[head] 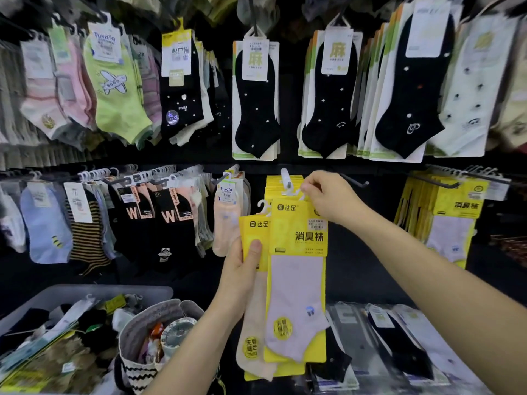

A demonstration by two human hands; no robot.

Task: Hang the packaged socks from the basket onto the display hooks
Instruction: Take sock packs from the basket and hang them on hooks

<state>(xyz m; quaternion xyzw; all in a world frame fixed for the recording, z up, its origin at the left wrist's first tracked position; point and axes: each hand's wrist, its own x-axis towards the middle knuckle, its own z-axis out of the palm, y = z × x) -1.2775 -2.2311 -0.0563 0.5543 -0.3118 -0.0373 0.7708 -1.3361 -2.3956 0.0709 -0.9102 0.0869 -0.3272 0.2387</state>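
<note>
My right hand [332, 196] pinches the white plastic hanger of a yellow sock pack [298, 246] holding a pale lilac sock, right at the tip of a display hook [286, 178]. More yellow packs hang on that hook behind it. My left hand [242, 269] grips a second yellow sock pack [252, 226] with a cream sock, thumb on its front, just left of the first pack. The grey basket [85, 292] of loose packaged socks sits at the lower left.
Rows of hung socks fill the black wall: black dotted pairs [256, 101] above, striped and black packs [137, 212] to the left, another yellow stack [453, 209] to the right. A bare hook [353, 181] juts out right of my hand. A fabric bag [159, 337] stands beside the basket.
</note>
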